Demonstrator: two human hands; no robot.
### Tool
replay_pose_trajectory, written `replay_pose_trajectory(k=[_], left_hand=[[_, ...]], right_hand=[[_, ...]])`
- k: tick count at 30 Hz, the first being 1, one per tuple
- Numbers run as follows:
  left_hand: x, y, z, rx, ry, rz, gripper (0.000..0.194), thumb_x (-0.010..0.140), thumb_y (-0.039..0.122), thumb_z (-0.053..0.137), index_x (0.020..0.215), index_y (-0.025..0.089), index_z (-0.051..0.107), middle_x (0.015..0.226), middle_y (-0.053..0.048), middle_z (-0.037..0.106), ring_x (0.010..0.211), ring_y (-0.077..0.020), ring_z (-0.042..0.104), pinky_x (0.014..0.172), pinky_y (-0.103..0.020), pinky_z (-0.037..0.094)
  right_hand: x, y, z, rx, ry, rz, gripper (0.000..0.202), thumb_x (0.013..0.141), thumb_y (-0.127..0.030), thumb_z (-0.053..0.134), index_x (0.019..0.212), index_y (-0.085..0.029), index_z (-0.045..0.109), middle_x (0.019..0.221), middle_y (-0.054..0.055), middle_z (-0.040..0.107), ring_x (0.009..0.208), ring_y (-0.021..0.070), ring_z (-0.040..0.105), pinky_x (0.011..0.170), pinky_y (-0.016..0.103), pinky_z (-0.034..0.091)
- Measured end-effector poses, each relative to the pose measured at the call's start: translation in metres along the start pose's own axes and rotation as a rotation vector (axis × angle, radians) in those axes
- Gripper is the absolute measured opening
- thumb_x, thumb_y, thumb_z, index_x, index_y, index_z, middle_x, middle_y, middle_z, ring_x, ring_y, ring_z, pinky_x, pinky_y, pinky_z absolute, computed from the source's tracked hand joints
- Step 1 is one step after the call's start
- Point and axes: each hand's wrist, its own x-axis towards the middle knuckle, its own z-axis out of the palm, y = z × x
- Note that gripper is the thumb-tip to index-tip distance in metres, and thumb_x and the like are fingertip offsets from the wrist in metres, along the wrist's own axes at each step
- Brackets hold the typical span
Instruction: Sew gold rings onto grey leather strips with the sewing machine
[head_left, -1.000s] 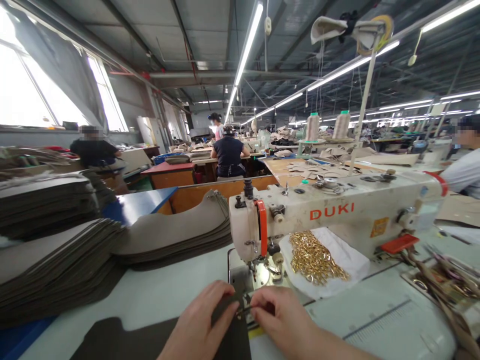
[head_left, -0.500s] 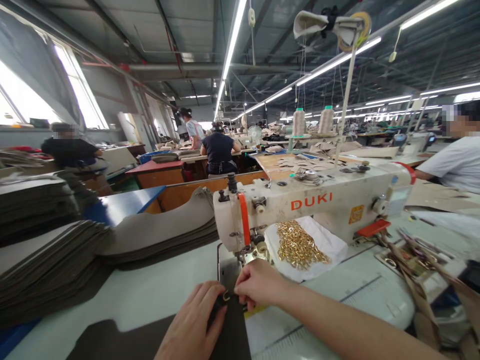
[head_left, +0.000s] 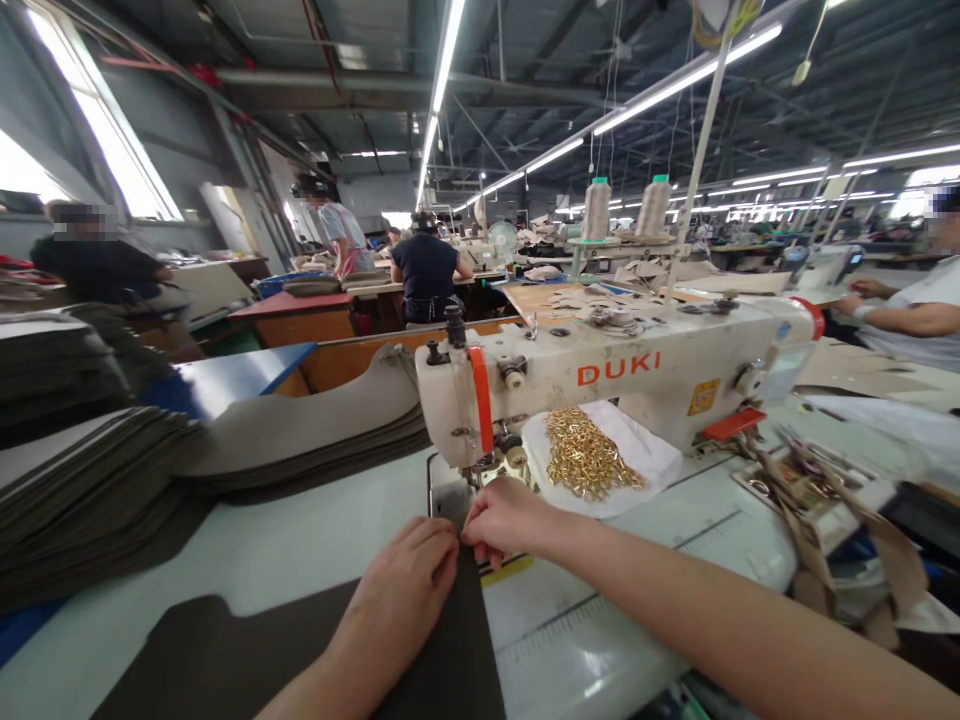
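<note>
My left hand [head_left: 409, 575] rests over a dark grey-brown fabric piece [head_left: 232, 650], its fingers curled and pressed together near the top edge. What they pinch is hidden. Fingertips almost touching it, my right hand [head_left: 504, 520] is closed in a pinch just below the needle area of the white sewing machine [head_left: 544, 365]. Whatever lies between those fingers cannot be made out. Behind my right hand, a heap of gold-coloured metal clasps [head_left: 589, 455] lies on a white cloth [head_left: 660, 455] under the machine arm.
Stacks of dark cut panels [head_left: 82, 510] stand on the left of the pale table [head_left: 300, 540]. Straps [head_left: 855, 540] and tools lie in a tray at right. Thread cones [head_left: 596, 210] stand behind the machine. Co-workers sit nearby, one person [head_left: 911, 310] at right.
My left fingers have curled closer; a small gold ring and dark strip seen at them before are now hidden. The view has shifted. A co-worker's hands at right have come into view.
</note>
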Motion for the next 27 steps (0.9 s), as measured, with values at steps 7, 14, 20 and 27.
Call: replay_pose_trajectory(k=[7,14,20,27], left_hand=[[0.005,0.001,-0.003,0.007,-0.063,-0.054,0.02,0.079,0.009,0.045,0.067,0.022,0.055,0.07,-0.002,0.066,0.068,-0.0187,0.064,0.065,-0.03,0.053],[0.002,-0.001,-0.001,-0.033,-0.044,-0.067,0.019,0.08,0.011,0.045,0.067,0.021,0.054,0.07,-0.001,0.065,0.068,-0.0186,0.063,0.066,-0.032,0.054],[-0.002,-0.006,0.003,-0.072,0.013,-0.03,0.018,0.082,0.013,0.045,0.073,0.022,0.058,0.074,-0.001,0.067,0.07,-0.0179,0.064,0.067,-0.031,0.055],[-0.002,-0.005,0.004,-0.088,0.064,-0.007,0.018,0.084,0.014,0.046,0.073,0.022,0.058,0.074,-0.001,0.068,0.069,-0.0169,0.065,0.065,-0.029,0.055]], right_hand=[[-0.016,0.02,-0.001,-0.423,0.227,-0.328,0.012,0.079,-0.016,0.059,0.081,-0.017,0.07,0.082,0.006,0.07,0.084,0.0229,0.063,0.074,0.031,0.046],[-0.033,0.045,0.0,-0.731,0.263,-0.686,0.014,0.089,-0.016,0.053,0.086,-0.018,0.066,0.087,0.005,0.064,0.087,0.02,0.055,0.079,0.029,0.041],[-0.03,0.045,0.002,-0.913,0.333,-0.797,0.011,0.088,-0.016,0.055,0.08,-0.018,0.061,0.08,0.001,0.059,0.079,0.0182,0.052,0.072,0.026,0.041],[-0.03,0.046,0.002,-0.937,0.339,-0.815,0.011,0.088,-0.017,0.055,0.079,-0.019,0.06,0.078,0.001,0.059,0.077,0.018,0.051,0.069,0.027,0.041]])
